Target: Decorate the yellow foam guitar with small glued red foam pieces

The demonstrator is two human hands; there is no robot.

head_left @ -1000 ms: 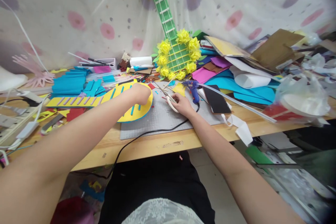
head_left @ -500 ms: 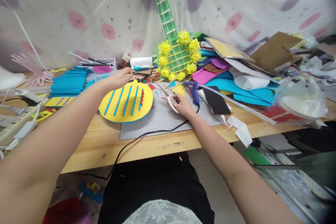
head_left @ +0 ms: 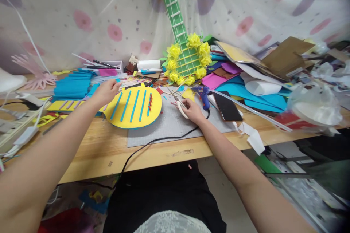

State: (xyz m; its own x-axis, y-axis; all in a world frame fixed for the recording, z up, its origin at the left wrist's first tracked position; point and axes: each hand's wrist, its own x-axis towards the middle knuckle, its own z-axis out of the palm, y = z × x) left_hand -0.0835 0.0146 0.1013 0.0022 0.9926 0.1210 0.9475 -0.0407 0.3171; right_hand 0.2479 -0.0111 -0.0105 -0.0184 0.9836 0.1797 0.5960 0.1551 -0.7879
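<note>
My right hand (head_left: 193, 111) is closed around the white handles of a pair of scissors (head_left: 179, 103), blades pointing up and left over the grey cutting mat (head_left: 169, 127). My left hand (head_left: 107, 90) hovers over the upper left of a yellow craft guitar (head_left: 133, 122), thumb and fingers pinched together. Whatever they hold, if anything, is too small to make out. Blue strips and short red pieces cross the guitar's round body. Its neck, with pale purple strips, runs left and is partly hidden by my left arm.
A blue glue gun (head_left: 202, 96) lies beside a phone (head_left: 227, 105), its black cable (head_left: 153, 139) crossing the mat. A green flower-trimmed guitar (head_left: 180, 40) leans at the back. Coloured paper sheets (head_left: 262, 96) and a plastic-covered tub (head_left: 308, 109) are on the right, a power strip (head_left: 13, 131) on the left.
My left hand has moved left and slightly down, from above the guitar body's upper right toward its upper left. My right hand keeps the scissors in nearly the same place.
</note>
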